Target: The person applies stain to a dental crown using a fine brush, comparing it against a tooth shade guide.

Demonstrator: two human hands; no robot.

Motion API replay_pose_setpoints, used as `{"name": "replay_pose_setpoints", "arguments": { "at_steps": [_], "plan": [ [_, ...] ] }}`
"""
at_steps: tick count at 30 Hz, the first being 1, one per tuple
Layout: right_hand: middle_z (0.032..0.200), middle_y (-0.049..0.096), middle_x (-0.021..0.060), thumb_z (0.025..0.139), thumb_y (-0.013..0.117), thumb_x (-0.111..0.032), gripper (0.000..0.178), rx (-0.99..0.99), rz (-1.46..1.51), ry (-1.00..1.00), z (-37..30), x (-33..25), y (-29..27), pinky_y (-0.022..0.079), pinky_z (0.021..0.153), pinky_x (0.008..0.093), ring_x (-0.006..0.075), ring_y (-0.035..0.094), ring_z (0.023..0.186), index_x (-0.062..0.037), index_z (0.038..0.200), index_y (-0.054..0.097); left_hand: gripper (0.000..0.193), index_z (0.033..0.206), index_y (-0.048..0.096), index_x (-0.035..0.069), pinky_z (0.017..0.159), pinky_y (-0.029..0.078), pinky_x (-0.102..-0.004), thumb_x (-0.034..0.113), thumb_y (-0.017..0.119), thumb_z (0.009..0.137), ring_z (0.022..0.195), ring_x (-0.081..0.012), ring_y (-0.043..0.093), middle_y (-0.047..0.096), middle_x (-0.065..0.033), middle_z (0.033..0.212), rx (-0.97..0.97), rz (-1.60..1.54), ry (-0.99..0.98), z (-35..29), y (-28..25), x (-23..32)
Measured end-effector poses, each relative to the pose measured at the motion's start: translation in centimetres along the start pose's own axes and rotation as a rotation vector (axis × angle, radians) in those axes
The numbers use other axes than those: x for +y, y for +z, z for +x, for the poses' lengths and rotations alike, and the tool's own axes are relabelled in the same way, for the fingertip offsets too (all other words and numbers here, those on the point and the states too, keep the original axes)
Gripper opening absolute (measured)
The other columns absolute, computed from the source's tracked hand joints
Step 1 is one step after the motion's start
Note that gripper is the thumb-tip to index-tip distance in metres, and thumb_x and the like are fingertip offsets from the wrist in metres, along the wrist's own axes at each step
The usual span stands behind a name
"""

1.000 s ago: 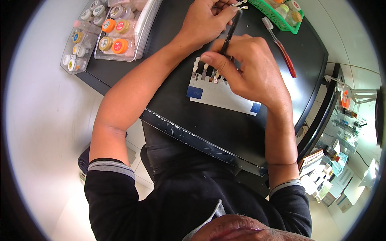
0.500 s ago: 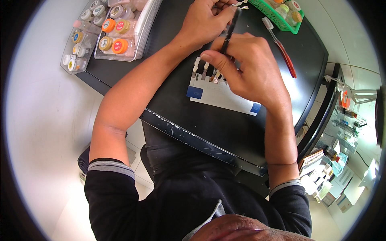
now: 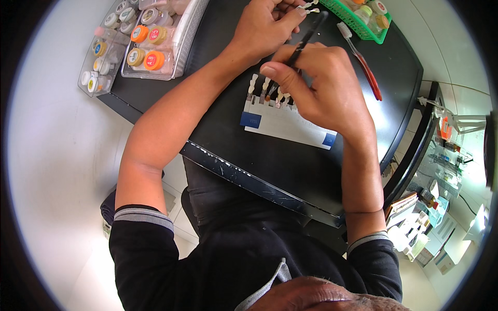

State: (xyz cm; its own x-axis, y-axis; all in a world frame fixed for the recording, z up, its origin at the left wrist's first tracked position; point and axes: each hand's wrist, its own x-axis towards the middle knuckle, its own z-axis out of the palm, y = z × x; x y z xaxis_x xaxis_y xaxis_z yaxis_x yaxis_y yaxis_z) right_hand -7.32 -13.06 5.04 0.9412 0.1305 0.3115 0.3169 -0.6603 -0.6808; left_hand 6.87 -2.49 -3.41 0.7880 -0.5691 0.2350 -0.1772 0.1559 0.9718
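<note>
My right hand [image 3: 321,88] grips a thin black brush [image 3: 306,41] like a pen, its tip down among the small tooth-shaped tabs [image 3: 262,85] standing along the top of a white shade-guide holder [image 3: 285,124] with blue corners. This holder lies on a black table [image 3: 270,166]. My left hand [image 3: 264,26] rests farther back on the table and pinches small white tooth-shaped pieces [image 3: 310,6] between its fingertips.
Clear plastic boxes [image 3: 150,36] with several small jars, some with orange or yellow lids, sit at the table's back left. A green basket [image 3: 363,18] with bottles stands at the back right. A red-handled toothbrush [image 3: 363,62] lies beside it. Shelves with clutter are at the right.
My right hand has shifted slightly, tilting the brush so its tip sits lower among the tabs. My left hand has stayed in place.
</note>
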Motion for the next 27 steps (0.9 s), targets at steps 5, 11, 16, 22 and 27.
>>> {"name": "replay_pose_setpoints", "arguments": {
  "at_steps": [5,11,16,22,27],
  "plan": [
    [0.061,0.063,0.0183,0.097,0.083,-0.03,0.042,-0.014,0.049,0.016,-0.2,0.2,0.1,0.047,0.058,0.051,0.0433,0.063,0.061,0.0001,0.071,0.072,0.014,0.116,0.068,0.0,0.071,0.053,-0.0247,0.013,0.068,0.11,0.077,-0.0067,0.063,0.069,-0.0013,0.089,-0.023,-0.068,-0.014,0.0,0.2,0.2],
    [0.062,0.063,0.0187,0.096,0.084,-0.03,0.042,-0.003,0.028,-0.016,-0.2,0.1,0.2,0.047,0.057,0.05,0.0428,0.064,0.061,-0.0002,0.07,0.071,0.013,0.116,0.068,0.0,0.069,0.052,-0.0248,0.012,0.068,0.111,0.075,-0.0065,0.062,0.069,-0.0006,0.089,-0.008,-0.061,-0.019,-0.1,0.2,0.2],
    [0.063,0.064,0.0184,0.097,0.084,-0.031,0.042,0.015,-0.001,0.01,-0.1,0.1,-0.5,0.047,0.058,0.0497,0.0429,0.063,0.062,-0.0007,0.071,0.071,0.012,0.115,0.068,0.0,0.069,0.051,-0.0244,0.012,0.068,0.111,0.076,-0.0064,0.062,0.068,0.0002,0.088,-0.009,-0.044,-0.045,-0.2,0.2,0.3],
    [0.064,0.064,0.0176,0.097,0.082,-0.03,0.039,-0.018,-0.074,-0.084,-0.2,0.1,0.1,0.047,0.059,0.0516,0.0428,0.064,0.064,-0.0012,0.073,0.072,0.014,0.116,0.068,0.001,0.067,0.051,-0.0249,0.014,0.068,0.111,0.074,-0.0066,0.061,0.068,-0.0005,0.086,-0.013,0.005,-0.052,0.0,0.1,0.6],
    [0.069,0.066,0.0188,0.097,0.081,-0.03,0.038,-0.052,-0.031,-0.063,-0.4,0.4,0.2,0.048,0.064,0.0536,0.044,0.065,0.069,-0.0013,0.074,0.073,0.016,0.116,0.068,0.001,0.066,0.05,-0.0254,0.016,0.068,0.111,0.072,-0.0069,0.061,0.067,-0.0009,0.085,-0.038,-0.097,-0.093,-0.2,0.1,0.8]
  ]
}}
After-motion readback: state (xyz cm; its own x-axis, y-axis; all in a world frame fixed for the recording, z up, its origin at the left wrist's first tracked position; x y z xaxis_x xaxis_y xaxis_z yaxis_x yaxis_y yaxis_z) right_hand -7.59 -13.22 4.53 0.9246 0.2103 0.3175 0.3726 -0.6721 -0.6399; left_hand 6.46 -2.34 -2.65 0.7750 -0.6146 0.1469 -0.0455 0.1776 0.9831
